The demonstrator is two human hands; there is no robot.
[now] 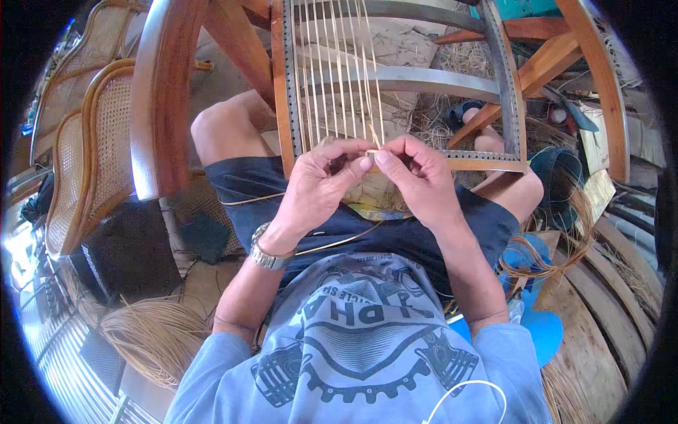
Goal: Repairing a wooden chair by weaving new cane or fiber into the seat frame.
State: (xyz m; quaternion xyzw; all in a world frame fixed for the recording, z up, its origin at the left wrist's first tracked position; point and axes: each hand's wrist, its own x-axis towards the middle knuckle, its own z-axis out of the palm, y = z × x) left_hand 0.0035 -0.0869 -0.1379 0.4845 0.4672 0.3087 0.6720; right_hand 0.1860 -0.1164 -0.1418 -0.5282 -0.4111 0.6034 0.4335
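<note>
A wooden chair frame (480, 165) with small holes along its inner rails rests across my thighs. Several pale cane strands (351, 85) run lengthwise over its left half; the right half has none. At the near rail my left hand (311, 187) and my right hand (424, 185) meet, thumbs and forefingers pinched on a short bit of cane strand (372, 152). The fingers partly cover the rail and its holes there. A loose length of cane (339, 244) trails across my lap below my left wrist.
Curved panels of woven cane (113, 120) stand at the left, above a dark box (134, 251). A bundle of cane (152, 332) lies lower left. At the right are brown strands (575, 212), a blue plastic piece (547, 332) and planks (579, 318). Wooden chair legs (166, 99) rise beside the frame.
</note>
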